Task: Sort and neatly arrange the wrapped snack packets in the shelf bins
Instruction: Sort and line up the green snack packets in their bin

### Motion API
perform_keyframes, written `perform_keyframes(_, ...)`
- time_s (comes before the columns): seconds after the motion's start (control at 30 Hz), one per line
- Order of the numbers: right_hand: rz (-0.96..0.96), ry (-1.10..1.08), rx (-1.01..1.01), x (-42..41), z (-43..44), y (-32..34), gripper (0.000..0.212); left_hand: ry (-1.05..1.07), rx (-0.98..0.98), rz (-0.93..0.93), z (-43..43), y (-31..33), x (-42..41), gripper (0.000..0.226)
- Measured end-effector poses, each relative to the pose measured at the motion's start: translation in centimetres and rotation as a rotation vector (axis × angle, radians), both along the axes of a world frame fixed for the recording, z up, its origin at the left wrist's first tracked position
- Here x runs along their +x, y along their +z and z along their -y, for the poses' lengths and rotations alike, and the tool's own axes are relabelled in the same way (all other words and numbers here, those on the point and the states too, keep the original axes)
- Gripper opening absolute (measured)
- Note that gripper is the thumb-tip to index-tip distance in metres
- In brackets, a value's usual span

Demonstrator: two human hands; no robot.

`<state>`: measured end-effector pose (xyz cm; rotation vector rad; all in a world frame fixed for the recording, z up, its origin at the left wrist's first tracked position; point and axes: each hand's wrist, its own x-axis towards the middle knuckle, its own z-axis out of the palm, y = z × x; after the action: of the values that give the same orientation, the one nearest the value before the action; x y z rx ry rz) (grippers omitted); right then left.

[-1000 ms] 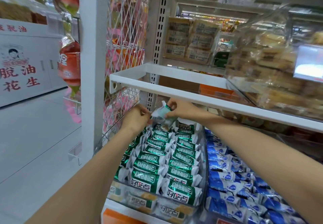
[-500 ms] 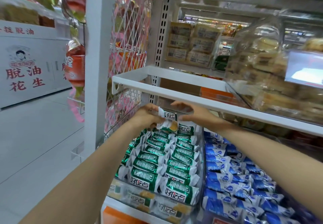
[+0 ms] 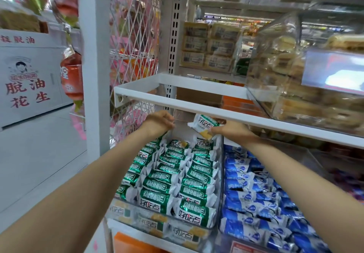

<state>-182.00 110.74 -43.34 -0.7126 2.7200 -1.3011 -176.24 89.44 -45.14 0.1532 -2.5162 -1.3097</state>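
My right hand (image 3: 231,129) pinches a green-and-white snack packet (image 3: 204,123), tilted, just under the white shelf edge at the back of the clear bin (image 3: 167,231). Rows of matching green packets (image 3: 177,175) fill that bin, lying side by side. At the bin's back left corner, a little left of the held packet, is my left hand (image 3: 159,122) with its fingers curled. Whether they hold anything is hidden. Blue-and-white packets (image 3: 254,199) fill the neighbouring bin on the right.
A white shelf board (image 3: 197,105) runs just above both hands. A clear bin of pale pastries (image 3: 291,87) sits on it at the right. A white post (image 3: 94,65) and wire mesh (image 3: 134,55) stand left of the bins, with open aisle floor beyond.
Both hands held the packet together before. Now my left hand has come off it and moved left, while my right hand keeps the packet, raised and tilted near the shelf edge.
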Motion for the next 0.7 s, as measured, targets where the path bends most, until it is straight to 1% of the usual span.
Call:
perform_keyframes(0.03, -0.01, -0.049, -0.028, -0.1, -0.4, -0.4, 0.04, 0.002, -0.125, -0.016, -0.1, 0.1, -0.6, 0.017)
perform_keyframes(0.07, -0.018, -0.096, -0.063, -0.2, -0.8, -0.7, 0.042, -0.02, -0.204, 0.008, 0.1, 0.0, -1.3, 0.016)
perform_keyframes(0.1, -0.029, -0.134, -0.101, -0.3, -1.2, -1.1, 0.044, -0.051, -0.319, 0.052, 0.1, -0.2, -1.8, 0.008)
perform_keyframes(0.13, -0.043, -0.164, -0.14, -0.3, -1.5, -1.4, 0.046, -0.092, -0.363, 0.121, -0.2, -0.2, -2.4, 0.009)
perform_keyframes(0.17, -0.058, -0.187, -0.175, -0.3, -1.8, -1.8, 0.048, -0.109, -0.467, 0.164, -0.5, -0.5, -3.0, 0.017)
perform_keyframes(0.23, -0.066, -0.212, -0.222, -0.1, -2.1, -2.3, 0.051, -0.154, -0.651, 0.291, -0.9, -1.0, -3.7, 0.022)
perform_keyframes(0.27, -0.057, -0.213, -0.239, 0.0, -2.1, -2.4, 0.05, -0.163, -0.762, 0.336, -1.3, -1.1, -3.8, 0.026)
perform_keyframes(0.3, -0.045, -0.208, -0.268, 0.1, -2.2, -2.5, 0.048, -0.156, -0.829, 0.367, -1.4, -1.3, -3.9, 0.032)
perform_keyframes(0.4, -0.027, -0.187, -0.319, 0.7, -2.5, -2.9, 0.04, -0.159, -0.941, 0.417, -1.4, -1.7, -4.3, 0.035)
perform_keyframes(0.5, -0.028, -0.178, -0.315, 0.9, -2.9, -3.4, 0.037, -0.176, -1.078, 0.477, -1.4, -1.8, -4.8, 0.046)
perform_keyframes(0.57, -0.016, -0.179, -0.321, 1.1, -2.9, -3.4, 0.035, -0.168, -1.096, 0.518, -1.3, -1.9, -5.2, 0.047)
perform_keyframes(0.7, -0.02, -0.169, -0.348, 1.5, -2.7, -3.2, 0.033, -0.188, -1.111, 0.576, -0.9, -2.2, -5.8, 0.04)
